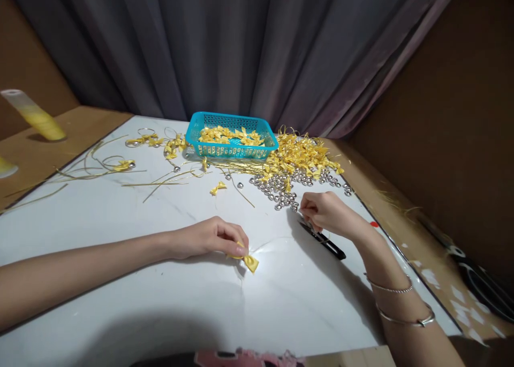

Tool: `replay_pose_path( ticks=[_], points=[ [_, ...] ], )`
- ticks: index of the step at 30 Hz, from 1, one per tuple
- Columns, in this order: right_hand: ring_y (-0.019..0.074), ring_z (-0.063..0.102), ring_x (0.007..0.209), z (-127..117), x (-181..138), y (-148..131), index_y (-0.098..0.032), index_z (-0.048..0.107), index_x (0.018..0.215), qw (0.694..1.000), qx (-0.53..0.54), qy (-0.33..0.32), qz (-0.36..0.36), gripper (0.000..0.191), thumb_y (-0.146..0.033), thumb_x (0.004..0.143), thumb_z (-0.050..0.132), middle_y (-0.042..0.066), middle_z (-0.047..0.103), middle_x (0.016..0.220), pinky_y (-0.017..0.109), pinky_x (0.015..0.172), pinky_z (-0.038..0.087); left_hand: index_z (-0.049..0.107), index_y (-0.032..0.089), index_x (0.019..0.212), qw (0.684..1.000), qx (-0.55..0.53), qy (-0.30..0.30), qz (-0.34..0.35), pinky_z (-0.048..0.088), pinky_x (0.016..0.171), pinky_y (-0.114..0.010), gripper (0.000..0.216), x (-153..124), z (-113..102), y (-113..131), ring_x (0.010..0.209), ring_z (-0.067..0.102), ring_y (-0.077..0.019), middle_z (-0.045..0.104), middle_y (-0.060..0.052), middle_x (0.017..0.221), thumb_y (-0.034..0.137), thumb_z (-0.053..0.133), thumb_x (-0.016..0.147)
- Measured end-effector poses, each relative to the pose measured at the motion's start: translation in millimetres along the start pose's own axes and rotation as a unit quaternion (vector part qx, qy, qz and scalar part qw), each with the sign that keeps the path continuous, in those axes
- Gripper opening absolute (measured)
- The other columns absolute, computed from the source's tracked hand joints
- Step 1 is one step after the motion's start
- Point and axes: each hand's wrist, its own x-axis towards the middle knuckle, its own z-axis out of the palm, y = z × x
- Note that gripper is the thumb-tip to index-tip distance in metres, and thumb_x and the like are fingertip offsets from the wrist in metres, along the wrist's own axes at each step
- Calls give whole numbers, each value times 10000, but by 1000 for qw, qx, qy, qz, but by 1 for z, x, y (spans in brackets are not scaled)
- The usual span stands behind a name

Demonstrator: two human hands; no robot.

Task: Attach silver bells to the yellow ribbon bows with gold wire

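Note:
My left hand (212, 237) rests on the white table (120, 281) with its fingers pinched on a small yellow ribbon bow (249, 261). A thin thread seems to run from the bow toward my right hand (327, 212), whose fingers are closed in a pinch just beside the heap of small silver bells (283, 193). What the right fingers hold is too small to name. Black scissors (323, 240) lie on the table under the right hand.
A blue plastic basket (231, 150) holding yellow bows stands at the back. A pile of yellow bows (299, 155) lies to its right. Loose gold strings, rings and bows (120, 166) scatter at the left. A yellow spool (34, 115) lies on cardboard far left.

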Motion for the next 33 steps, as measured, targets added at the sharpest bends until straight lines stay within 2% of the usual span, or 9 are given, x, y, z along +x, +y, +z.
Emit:
replay_pose_path(
  ticks=[5, 12, 14, 17, 21, 25, 29, 33],
  points=[
    [103, 491, 405, 3, 1, 0, -202, 414, 598, 998, -42, 51, -9, 241, 2, 488, 347, -36, 499, 509, 195, 389, 338, 696, 162, 678, 1000, 7, -2, 2, 420, 705, -252, 148, 0, -1, 0, 738, 517, -121, 605, -20, 838, 297, 682, 734],
    [114, 441, 397, 4, 6, 6, -204, 425, 575, 995, -87, 44, -24, 207, -15, 510, 372, -36, 490, 440, 225, 429, 303, 698, 165, 678, 1000, 5, -3, 2, 413, 714, -257, 145, 0, -1, 0, 747, 517, -126, 604, -21, 840, 295, 679, 738],
    [117, 440, 418, 5, 9, 8, -201, 446, 626, 995, -89, 42, -27, 203, -21, 548, 395, -33, 511, 455, 227, 457, 313, 698, 164, 681, 1000, 2, -5, 2, 411, 714, -258, 144, 0, 0, 0, 747, 518, -126, 603, -22, 841, 294, 678, 740],
    [129, 451, 460, 7, 13, 11, -196, 473, 816, 996, -71, 24, -49, 229, -60, 636, 438, -40, 536, 485, 225, 494, 327, 698, 166, 681, 1000, -1, -6, 2, 405, 721, -258, 140, 0, 0, 0, 746, 519, -121, 604, -16, 837, 291, 678, 741],
    [136, 407, 474, 13, 18, 14, -199, 483, 961, 992, -83, 0, -98, 286, -94, 698, 444, -62, 482, 470, 224, 505, 301, 698, 165, 679, 1000, 4, -7, 2, 403, 716, -258, 145, 0, -1, 1, 744, 518, -122, 605, -15, 832, 293, 675, 743],
    [136, 415, 523, 17, 19, 11, -205, 534, 855, 986, -102, -17, -128, 219, -83, 706, 429, -32, 489, 541, 224, 517, 280, 698, 160, 687, 1000, 8, -10, 7, 404, 706, -252, 138, 0, -1, 0, 744, 517, -122, 605, -20, 837, 279, 668, 750],
    [131, 401, 533, 16, 16, 7, -203, 508, 711, 984, -106, -25, -143, 142, -84, 709, 431, -25, 462, 555, 226, 515, 271, 699, 159, 688, 1000, 6, -10, 10, 411, 706, -243, 129, 0, -1, -1, 747, 521, -120, 610, -22, 843, 268, 670, 750],
    [116, 391, 513, 9, 13, 9, -199, 506, 690, 987, -59, -3, -146, 82, -165, 759, 475, -38, 453, 540, 223, 514, 298, 704, 149, 716, 1000, -8, -10, 4, 418, 659, -230, 128, -1, -1, -1, 699, 533, -113, 630, -25, 781, 266, 669, 755]
  ],
)
